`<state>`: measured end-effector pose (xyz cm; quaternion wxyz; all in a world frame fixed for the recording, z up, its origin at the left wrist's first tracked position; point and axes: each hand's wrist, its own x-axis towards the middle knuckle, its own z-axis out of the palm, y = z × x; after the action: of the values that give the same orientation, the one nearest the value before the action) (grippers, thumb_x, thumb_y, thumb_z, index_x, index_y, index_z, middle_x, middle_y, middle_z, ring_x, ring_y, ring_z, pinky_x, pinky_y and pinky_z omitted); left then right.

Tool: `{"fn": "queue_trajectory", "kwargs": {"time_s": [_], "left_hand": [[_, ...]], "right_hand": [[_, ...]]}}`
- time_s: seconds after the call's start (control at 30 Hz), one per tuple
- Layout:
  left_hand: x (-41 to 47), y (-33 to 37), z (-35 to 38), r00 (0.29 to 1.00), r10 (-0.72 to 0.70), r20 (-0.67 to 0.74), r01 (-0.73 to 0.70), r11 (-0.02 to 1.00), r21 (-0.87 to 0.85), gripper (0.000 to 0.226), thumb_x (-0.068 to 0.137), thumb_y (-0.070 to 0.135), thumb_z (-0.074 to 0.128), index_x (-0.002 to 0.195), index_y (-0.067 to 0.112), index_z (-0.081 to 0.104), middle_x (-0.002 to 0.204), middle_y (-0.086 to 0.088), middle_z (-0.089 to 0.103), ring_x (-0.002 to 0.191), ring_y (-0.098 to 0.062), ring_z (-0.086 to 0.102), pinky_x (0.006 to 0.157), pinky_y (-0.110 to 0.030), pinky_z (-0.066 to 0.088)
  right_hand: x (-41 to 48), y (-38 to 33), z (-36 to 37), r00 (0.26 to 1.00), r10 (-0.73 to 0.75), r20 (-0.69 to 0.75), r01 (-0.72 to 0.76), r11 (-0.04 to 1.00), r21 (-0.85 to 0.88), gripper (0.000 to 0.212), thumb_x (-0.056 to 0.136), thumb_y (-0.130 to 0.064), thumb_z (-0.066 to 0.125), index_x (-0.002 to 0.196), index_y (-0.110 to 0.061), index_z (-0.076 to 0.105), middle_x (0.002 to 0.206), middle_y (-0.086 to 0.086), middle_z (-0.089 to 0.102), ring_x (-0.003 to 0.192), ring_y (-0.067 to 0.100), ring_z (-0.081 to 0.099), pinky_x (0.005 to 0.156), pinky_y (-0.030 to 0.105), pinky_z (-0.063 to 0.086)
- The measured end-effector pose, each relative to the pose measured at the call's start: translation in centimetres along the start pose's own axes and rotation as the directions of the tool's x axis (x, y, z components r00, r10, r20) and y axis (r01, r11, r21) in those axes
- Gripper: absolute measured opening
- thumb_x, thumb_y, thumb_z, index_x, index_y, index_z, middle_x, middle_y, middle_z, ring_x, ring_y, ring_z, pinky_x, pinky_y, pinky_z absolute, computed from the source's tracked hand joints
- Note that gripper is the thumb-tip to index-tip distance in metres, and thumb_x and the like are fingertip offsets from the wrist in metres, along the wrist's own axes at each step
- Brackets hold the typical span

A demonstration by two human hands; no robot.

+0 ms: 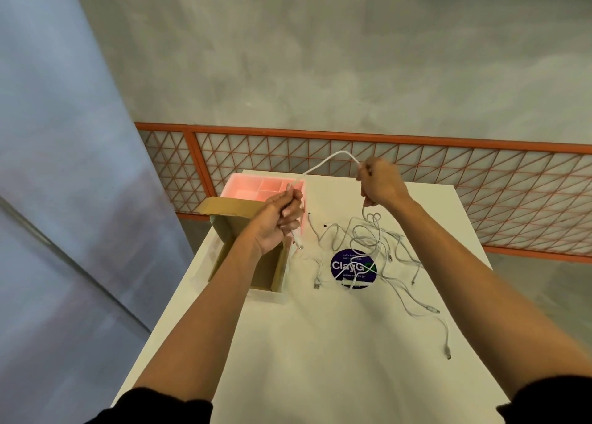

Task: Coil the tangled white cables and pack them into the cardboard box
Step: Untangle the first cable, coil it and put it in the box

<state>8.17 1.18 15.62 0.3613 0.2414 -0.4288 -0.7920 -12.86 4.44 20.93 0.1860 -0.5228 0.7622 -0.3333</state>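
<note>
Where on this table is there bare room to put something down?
The widest bare patch is the near table between the forearms, this side of the sticker. A smaller one lies at the far right corner, beyond the right hand holding a cable. The middle right is crowded with tangled cables; the cardboard box and pink tray fill the left edge.

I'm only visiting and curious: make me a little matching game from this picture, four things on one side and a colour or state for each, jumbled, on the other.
Things:
1. box
2. tray
3. sticker
4. lifted cable

Descriptions:
A. pink, with compartments
B. strung between left hand and right hand
C. brown, open
D. dark blue, round, partly under loose cables

Pairs: 1-C, 2-A, 3-D, 4-B
</note>
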Motion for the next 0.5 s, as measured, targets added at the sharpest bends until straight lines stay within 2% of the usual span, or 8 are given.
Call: {"fn": "queue_trajectory", "kwargs": {"time_s": [0.1, 0.17, 0.23, 0.3, 0.33, 0.4, 0.5], "left_hand": [[0.2, 0.7, -0.2, 0.996, 0.09, 0.017, -0.09, 0.996, -0.022, 0.035, 0.102, 0.029, 0.033, 0.112, 0.009, 0.061, 0.051, 0.009, 0.043, 0.04, -0.002, 0.024, 0.043, -0.019, 0.014], [0.2, 1.1, -0.4, 0.994, 0.111, -0.009, -0.111, 0.994, -0.017, 0.039, 0.102, 0.031, 0.036, 0.129, 0.011, 0.055, 0.059, 0.006, 0.051, 0.042, -0.002, 0.031, 0.043, -0.016, 0.024], [0.2, 1.1, -0.3, 0.991, 0.124, -0.054, -0.123, 0.992, 0.026, 0.041, 0.102, 0.03, 0.036, 0.137, 0.013, 0.049, 0.072, 0.003, 0.065, 0.05, -0.002, 0.046, 0.048, -0.015, 0.04], [0.1, 0.8, 0.0, 0.989, 0.129, -0.072, -0.12, 0.986, 0.114, 0.039, 0.103, 0.03, 0.034, 0.137, 0.016, 0.048, 0.098, -0.002, 0.072, 0.072, -0.009, 0.065, 0.064, -0.021, 0.052], [0.1, 0.5, 0.1, 0.99, 0.127, -0.069, -0.115, 0.982, 0.151, 0.04, 0.103, 0.031, 0.032, 0.138, 0.017, 0.046, 0.112, -0.004, 0.07, 0.087, -0.015, 0.069, 0.074, -0.025, 0.054], [0.1, -0.1, 0.1, 0.992, 0.109, -0.066, -0.091, 0.97, 0.224, 0.041, 0.102, 0.031, 0.031, 0.14, 0.018, 0.042, 0.128, -0.006, 0.061, 0.108, -0.024, 0.065, 0.092, -0.034, 0.052], [0.1, -1.1, -0.1, 0.994, 0.059, -0.091, -0.027, 0.947, 0.319, 0.043, 0.102, 0.031, 0.033, 0.141, 0.018, 0.042, 0.134, -0.009, 0.057, 0.116, -0.027, 0.06, 0.103, -0.041, 0.045]], "right_hand": [[-0.8, 0.8, 1.3, 0.98, 0.018, 0.201, 0.031, 0.971, -0.237, 0.03, 0.102, -0.027, 0.04, 0.094, -0.006, 0.06, 0.06, 0.002, 0.061, 0.047, 0.013, 0.06, 0.068, 0.033, 0.052], [-1.8, 1.1, 2.5, 0.93, 0.006, 0.369, 0.119, 0.942, -0.315, 0.029, 0.1, -0.028, 0.044, 0.092, -0.008, 0.063, 0.058, 0.0, 0.061, 0.046, 0.01, 0.057, 0.061, 0.026, 0.047], [-2.8, 1.0, 3.5, 0.84, 0.003, 0.543, 0.205, 0.924, -0.323, 0.028, 0.099, -0.029, 0.047, 0.09, -0.01, 0.065, 0.056, 0.0, 0.06, 0.044, 0.007, 0.055, 0.053, 0.022, 0.042], [-3.5, 0.6, 4.3, 0.744, 0.003, 0.668, 0.275, 0.91, -0.31, 0.027, 0.098, -0.032, 0.05, 0.088, -0.013, 0.067, 0.056, -0.001, 0.059, 0.039, 0.004, 0.052, 0.052, 0.02, 0.041], [-3.7, 0.3, 4.4, 0.704, 0.001, 0.71, 0.303, 0.904, -0.302, 0.027, 0.097, -0.034, 0.05, 0.088, -0.015, 0.067, 0.056, -0.001, 0.059, 0.037, 0.002, 0.051, 0.054, 0.021, 0.042], [-4.0, -0.5, 4.4, 0.635, -0.006, 0.772, 0.352, 0.892, -0.283, 0.027, 0.097, -0.035, 0.051, 0.09, -0.016, 0.069, 0.054, -0.002, 0.058, 0.035, 0.002, 0.049, 0.059, 0.024, 0.043], [-4.0, -2.0, 3.8, 0.583, -0.045, 0.811, 0.394, 0.889, -0.233, 0.028, 0.097, -0.034, 0.05, 0.092, -0.015, 0.071, 0.054, -0.002, 0.056, 0.036, 0.002, 0.049, 0.059, 0.023, 0.043]]}}
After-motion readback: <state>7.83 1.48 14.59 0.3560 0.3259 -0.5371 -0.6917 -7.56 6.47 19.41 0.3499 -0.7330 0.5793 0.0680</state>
